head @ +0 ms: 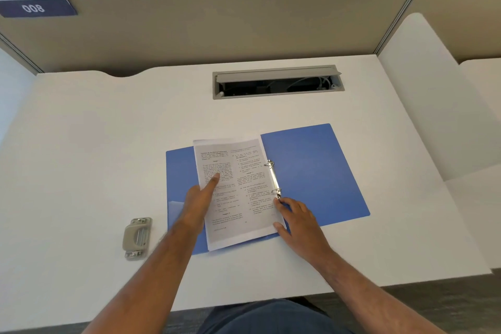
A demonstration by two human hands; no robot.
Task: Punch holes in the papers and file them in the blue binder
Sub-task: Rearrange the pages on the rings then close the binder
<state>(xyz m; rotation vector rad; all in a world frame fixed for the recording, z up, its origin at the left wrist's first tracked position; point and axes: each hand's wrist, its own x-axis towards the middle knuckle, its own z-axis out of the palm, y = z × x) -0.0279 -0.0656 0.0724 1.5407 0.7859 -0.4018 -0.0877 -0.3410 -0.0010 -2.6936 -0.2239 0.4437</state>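
Observation:
The blue binder lies open and flat on the white desk. A stack of printed papers rests on its left half, with its right edge at the two metal rings. My left hand lies flat on the papers' left side, index finger stretched out. My right hand touches the papers' lower right edge just below the lower ring, fingers spread. Whether the sheets sit on the rings I cannot tell. A grey hole punch sits on the desk to the left of the binder.
A grey cable hatch stands open in the desk behind the binder. Beige partition walls close off the back and a white side panel stands at the right. The desk's front edge runs near my body.

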